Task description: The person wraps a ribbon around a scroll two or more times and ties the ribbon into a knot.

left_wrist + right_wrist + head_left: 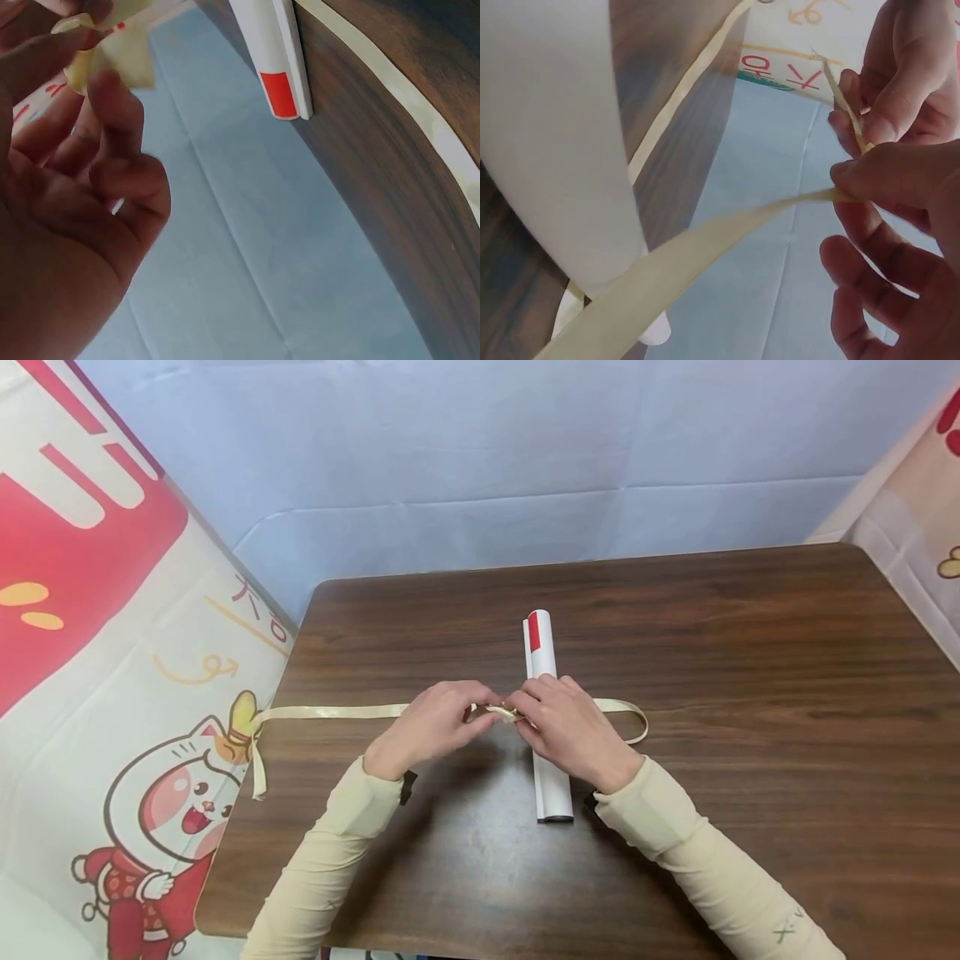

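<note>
A long pale-yellow ribbon [337, 712] runs across the table. Near its middle, my left hand [438, 722] pinches a folded part between thumb and fingers. Close beside it, my right hand [566, 727] pinches the same ribbon, above a white roll [553, 793] with a red patch near its far end. In the right wrist view, one flat length of ribbon [682, 255] stretches from the right fingertips past the roll [555, 112]. A short ribbon end sticks up from the left hand [915, 82] there. The left wrist view shows a small ribbon loop [127, 60] at the fingertips.
The dark wood-grain table [750, 693] has rounded corners. On the left, the ribbon's far end hangs over the table edge; to the right, it curves back in a loop. Behind stands a pale blue cloth backdrop [480, 460], with a printed cartoon sheet [172, 802] at the left.
</note>
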### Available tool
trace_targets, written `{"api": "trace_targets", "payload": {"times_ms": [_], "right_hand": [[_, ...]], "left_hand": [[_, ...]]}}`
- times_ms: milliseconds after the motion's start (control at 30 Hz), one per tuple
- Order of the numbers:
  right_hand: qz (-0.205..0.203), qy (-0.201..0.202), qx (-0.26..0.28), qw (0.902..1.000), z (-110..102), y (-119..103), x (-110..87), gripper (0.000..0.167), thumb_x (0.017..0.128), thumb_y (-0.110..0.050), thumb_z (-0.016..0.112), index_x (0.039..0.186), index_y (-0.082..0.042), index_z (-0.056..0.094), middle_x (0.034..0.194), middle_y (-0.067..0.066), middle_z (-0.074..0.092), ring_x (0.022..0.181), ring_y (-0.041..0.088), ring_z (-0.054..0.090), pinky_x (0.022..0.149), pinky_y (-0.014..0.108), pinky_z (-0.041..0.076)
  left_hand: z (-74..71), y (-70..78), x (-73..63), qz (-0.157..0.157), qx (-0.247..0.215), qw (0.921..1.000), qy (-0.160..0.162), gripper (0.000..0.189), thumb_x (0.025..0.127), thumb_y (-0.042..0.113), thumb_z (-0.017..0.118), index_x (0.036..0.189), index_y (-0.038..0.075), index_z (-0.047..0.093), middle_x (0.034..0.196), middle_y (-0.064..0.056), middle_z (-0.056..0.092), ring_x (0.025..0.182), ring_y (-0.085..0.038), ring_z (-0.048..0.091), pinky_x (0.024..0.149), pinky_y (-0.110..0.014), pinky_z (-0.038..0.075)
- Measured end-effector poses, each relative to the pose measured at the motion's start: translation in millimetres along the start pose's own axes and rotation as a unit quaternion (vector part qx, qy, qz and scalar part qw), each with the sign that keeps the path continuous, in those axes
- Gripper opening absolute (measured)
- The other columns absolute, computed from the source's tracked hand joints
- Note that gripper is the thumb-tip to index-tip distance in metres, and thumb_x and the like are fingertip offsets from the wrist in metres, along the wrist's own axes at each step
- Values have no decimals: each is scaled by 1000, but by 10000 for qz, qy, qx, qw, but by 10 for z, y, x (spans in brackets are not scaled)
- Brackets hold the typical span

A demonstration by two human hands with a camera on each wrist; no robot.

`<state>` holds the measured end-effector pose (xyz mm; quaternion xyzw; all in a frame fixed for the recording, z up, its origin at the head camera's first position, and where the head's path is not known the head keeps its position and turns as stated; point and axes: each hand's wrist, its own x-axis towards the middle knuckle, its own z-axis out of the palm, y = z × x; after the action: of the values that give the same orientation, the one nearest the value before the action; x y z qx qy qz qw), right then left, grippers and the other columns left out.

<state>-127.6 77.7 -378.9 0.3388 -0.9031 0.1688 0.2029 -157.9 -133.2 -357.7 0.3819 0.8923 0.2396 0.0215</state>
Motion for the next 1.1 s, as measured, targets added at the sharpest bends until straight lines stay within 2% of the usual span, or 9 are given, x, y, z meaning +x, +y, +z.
{"api": "trace_targets", "payload": {"times_ms": [133, 300, 467, 567, 667, 800, 867, 933, 1100], "right_hand": [[311, -102, -45, 9995, 30, 59, -31, 13, 80, -7, 67, 92, -11, 67, 85, 1, 62, 79, 20, 55, 66, 32, 39], [857, -556, -76, 9947, 52, 186, -98, 8, 81, -9, 62, 87, -12, 66, 85, 1, 60, 77, 21, 49, 66, 32, 37], [1396, -865, -36, 9864, 32, 336, -168, 5, 84, -11, 61, 86, -11, 65, 89, 4, 62, 80, 23, 49, 70, 36, 39], [1635, -899, -34, 9824, 4, 421, -206, 7, 84, -14, 63, 88, -9, 66, 92, 7, 65, 82, 25, 51, 72, 38, 41], [1897, -939, -41, 9773, -39, 494, -244, 10, 85, -16, 64, 90, -9, 67, 93, 7, 65, 82, 26, 52, 72, 40, 42], [2113, -987, -13, 9724, -76, 561, -289, 12, 86, -17, 62, 91, -8, 68, 93, 7, 65, 82, 26, 53, 73, 41, 42], [2157, -1040, 9, 9709, -83, 579, -309, 13, 86, -18, 62, 92, -9, 69, 94, 8, 65, 83, 27, 54, 75, 42, 43], [2201, -1122, 48, 9690, -86, 584, -328, 13, 87, -18, 62, 92, -9, 69, 95, 8, 65, 85, 27, 55, 77, 44, 44], [2100, -1274, 233, 9691, -74, 541, -348, 12, 88, -18, 64, 94, -9, 69, 99, 8, 65, 91, 28, 57, 82, 46, 46]], "left_hand": [[-37, -28, -28, -196, 405, 9989, 163, 5, 90, 17, 66, 90, 17, 70, 79, 9, 62, 67, -5, 52, 62, -23, 46], [-96, -126, -94, -375, 932, 9943, 356, 4, 89, 15, 66, 89, 16, 70, 83, 7, 66, 71, -7, 60, 66, -28, 51], [-199, -316, -204, -619, 1298, 9872, 692, 5, 86, 13, 70, 90, 14, 72, 88, 2, 68, 76, -13, 65, 69, -34, 53], [-280, -464, -275, -959, 1366, 9798, 1105, 7, 83, 9, 71, 89, 10, 73, 92, -3, 65, 82, -19, 63, 72, -37, 53], [-355, -627, -349, -1523, 1392, 9611, 1834, 8, 81, 7, 73, 89, 4, 74, 92, -10, 57, 85, -27, 57, 74, -41, 49], [-424, -864, -472, -2502, 1486, 9205, 2609, 10, 84, 9, 69, 90, 3, 74, 85, -14, 57, 78, -33, 57, 68, -46, 47], [-444, -981, -538, -2913, 1507, 9051, 2708, 13, 86, 12, 66, 92, 4, 74, 83, -14, 66, 75, -34, 62, 65, -48, 48], [-459, -1081, -601, -3235, 1453, 8951, 2702, 16, 89, 14, 61, 95, 5, 74, 85, -14, 72, 75, -35, 66, 65, -49, 49], [-478, -1263, -740, -3687, 1281, 8812, 2668, 23, 90, 13, 54, 102, 2, 71, 92, -17, 73, 80, -36, 68, 69, -49, 50]]}}
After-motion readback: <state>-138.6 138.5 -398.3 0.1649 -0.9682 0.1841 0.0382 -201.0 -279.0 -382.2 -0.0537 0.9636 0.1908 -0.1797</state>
